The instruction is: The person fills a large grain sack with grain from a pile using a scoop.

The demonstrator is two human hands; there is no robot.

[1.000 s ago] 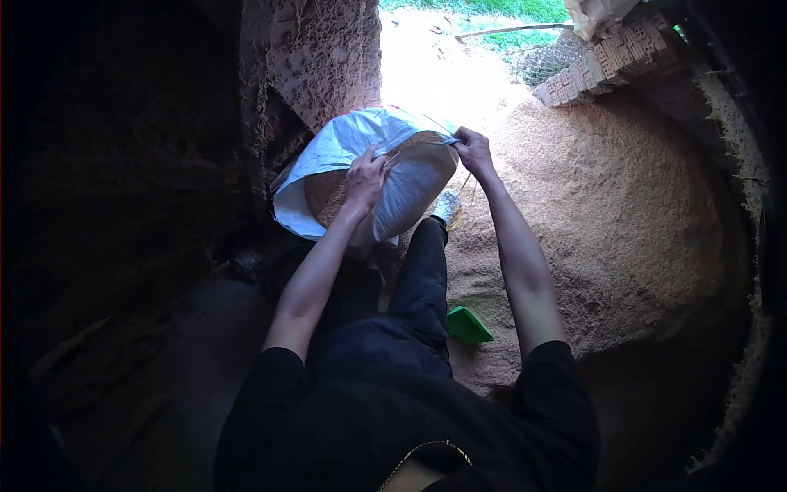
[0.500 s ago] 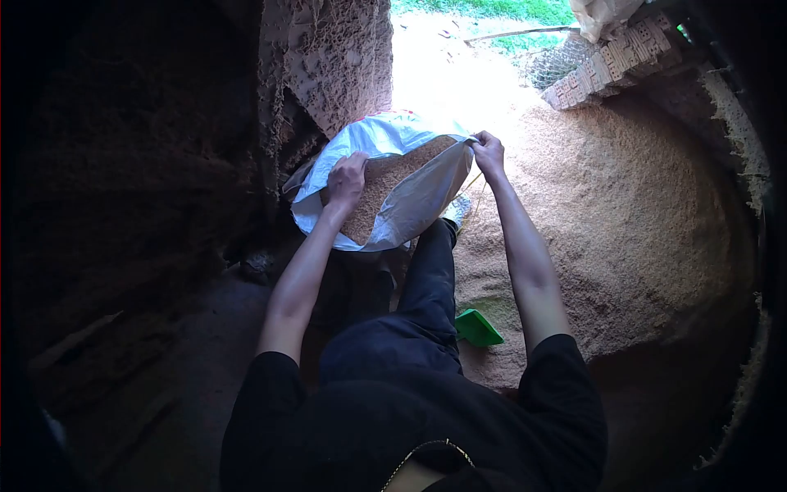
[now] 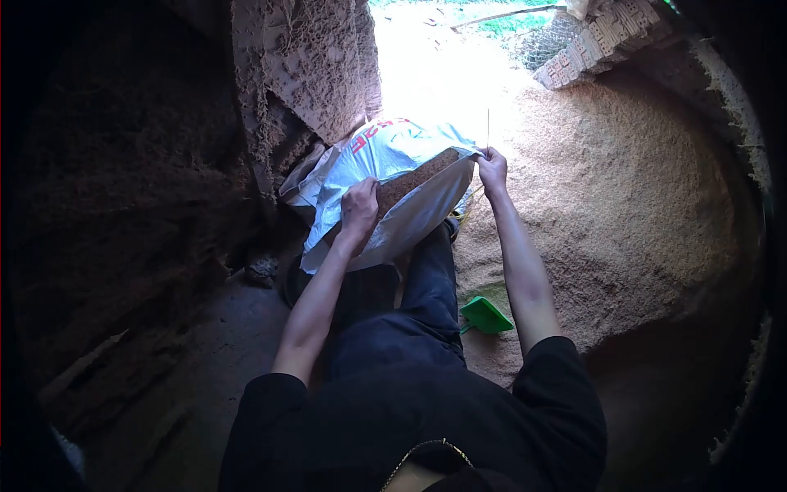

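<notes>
Already the white sack [image 3: 385,156] is seen to be filled almost to its mouth with brown husk [image 3: 416,175], so the filling looks largely done. The mouth is not yet closed: a narrow slit is left open between the two lips, and no tie or stitching can be made out on it. The sack is propped at the far end of the person's legs, leaning against the foot of the earthen wall [image 3: 316,66] at the left.

The near lip of the mouth is gripped by the left hand [image 3: 361,209], its fingers curled over the cloth. The right corner of the mouth is pinched and pulled taut by the right hand [image 3: 493,170]. A thin pale strand [image 3: 488,127] is seen rising from that hand; whether it is string, a straw or a needle cannot be told.

To the right, a broad heap [image 3: 631,189] of the same husk is spread across the floor. A green scoop [image 3: 486,314] is left lying at its near edge, just beside the person's dark-clad leg [image 3: 426,279]. Patterned bricks [image 3: 586,49] are stacked at the far right, beside the sunlit doorway [image 3: 434,66]. Room around the sack is narrowed by the wall on one side and the heap on the other.
</notes>
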